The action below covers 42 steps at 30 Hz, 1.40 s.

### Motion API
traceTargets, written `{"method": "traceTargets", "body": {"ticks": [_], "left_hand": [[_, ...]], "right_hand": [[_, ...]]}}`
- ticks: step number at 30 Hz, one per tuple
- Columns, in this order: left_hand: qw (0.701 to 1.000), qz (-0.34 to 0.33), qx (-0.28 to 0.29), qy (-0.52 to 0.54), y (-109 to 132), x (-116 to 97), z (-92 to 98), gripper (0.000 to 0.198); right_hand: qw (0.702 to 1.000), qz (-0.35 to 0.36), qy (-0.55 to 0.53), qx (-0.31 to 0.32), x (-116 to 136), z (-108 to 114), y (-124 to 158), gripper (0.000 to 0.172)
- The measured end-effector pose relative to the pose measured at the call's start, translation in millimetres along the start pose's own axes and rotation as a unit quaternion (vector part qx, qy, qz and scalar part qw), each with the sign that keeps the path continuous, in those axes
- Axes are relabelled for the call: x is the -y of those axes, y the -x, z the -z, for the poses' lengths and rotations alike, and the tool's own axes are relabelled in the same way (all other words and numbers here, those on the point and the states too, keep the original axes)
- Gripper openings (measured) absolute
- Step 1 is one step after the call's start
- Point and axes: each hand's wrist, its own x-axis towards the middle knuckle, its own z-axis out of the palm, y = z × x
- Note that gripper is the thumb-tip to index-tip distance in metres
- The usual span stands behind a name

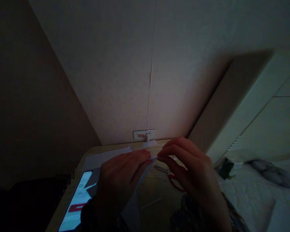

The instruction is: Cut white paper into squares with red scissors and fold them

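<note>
My left hand [119, 175] and my right hand [188, 164] meet above a wooden table [157, 196], fingertips almost touching. Between them they pinch the top edge of a white sheet of paper [141, 180], which hangs down toward me under the left hand. Both hands have their fingers pressed together on the paper's edge. Red-handled scissors [170, 175] lie on the table just under my right hand, partly hidden by it.
A lit phone or tablet screen [78, 201] lies at the table's left front. More white paper [106, 158] rests at the back near a wall socket [144, 134] with a plug in it. A bed with light bedding [253, 190] stands to the right.
</note>
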Motion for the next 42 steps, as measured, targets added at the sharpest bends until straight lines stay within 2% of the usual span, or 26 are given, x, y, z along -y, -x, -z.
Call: {"method": "traceTargets", "body": {"ticks": [5, 13, 17, 20, 23, 25, 27, 30, 33, 34, 36, 38, 39, 42], "left_hand": [[1.0, 0.021, 0.012, -0.009, -2.6, -2.3, 0.8, 0.011], [0.997, 0.057, -0.003, 0.045, 1.8, -3.0, 0.5, 0.017], [0.996, 0.076, 0.011, 0.034, 0.6, -3.9, 3.2, 0.015], [0.994, 0.102, 0.021, 0.034, -0.9, -5.1, 2.2, 0.013], [0.996, 0.081, 0.027, 0.039, -2.7, -6.6, -0.3, 0.014], [0.997, 0.069, 0.012, 0.027, -3.3, -7.6, 0.4, 0.014], [0.996, 0.084, -0.014, 0.009, -3.2, -8.6, 3.8, 0.015], [0.988, 0.15, -0.046, -0.004, -3.2, -9.2, 10.6, 0.014], [0.966, 0.213, -0.149, 0.001, -5.2, -7.1, 12.3, 0.007], [0.951, 0.242, -0.192, 0.017, -6.2, -5.5, 11.3, 0.009], [0.909, 0.321, -0.249, 0.092, -8.1, -1.4, 7.6, 0.014], [0.858, 0.387, -0.262, 0.211, -9.6, 3.2, 3.4, 0.016], [0.837, 0.403, -0.263, 0.262, -10.1, 5.2, 1.6, 0.017], [0.803, 0.419, -0.255, 0.337, -11.3, 7.6, -2.1, 0.013]], "right_hand": [[0.999, -0.029, -0.03, -0.007, -3.9, 4.2, 2.5, 0.014], [0.998, -0.025, -0.044, -0.025, -2.8, 4.9, 1.8, 0.015], [0.998, -0.022, -0.059, -0.019, -2.0, 3.6, 0.4, 0.015], [0.999, -0.005, -0.032, -0.001, -1.7, 1.8, -0.2, 0.015], [0.999, 0.027, 0.018, 0.005, 0.6, -2.3, 0.6, 0.02], [0.999, 0.041, 0.034, -0.008, 4.2, -5.6, 2.4, 0.019], [0.998, 0.039, 0.035, -0.033, 9.1, -7.8, 4.6, 0.014], [0.996, 0.021, 0.019, -0.088, 16.1, -7.7, 8.0, 0.028], [0.988, 0.039, -0.028, -0.146, 20.0, -4.8, 11.3, 0.033], [0.988, 0.046, -0.047, -0.142, 21.0, -3.9, 12.3, 0.031], [0.992, 0.048, -0.079, -0.082, 22.9, -2.7, 13.5, 0.022], [0.995, 0.029, -0.101, -0.005, 25.0, -3.4, 13.2, 0.014], [0.994, 0.018, -0.106, 0.014, 25.9, -4.6, 12.5, 0.012], [0.997, 0.003, -0.075, -0.009, 26.4, -11.7, 8.8, 0.012]]}}
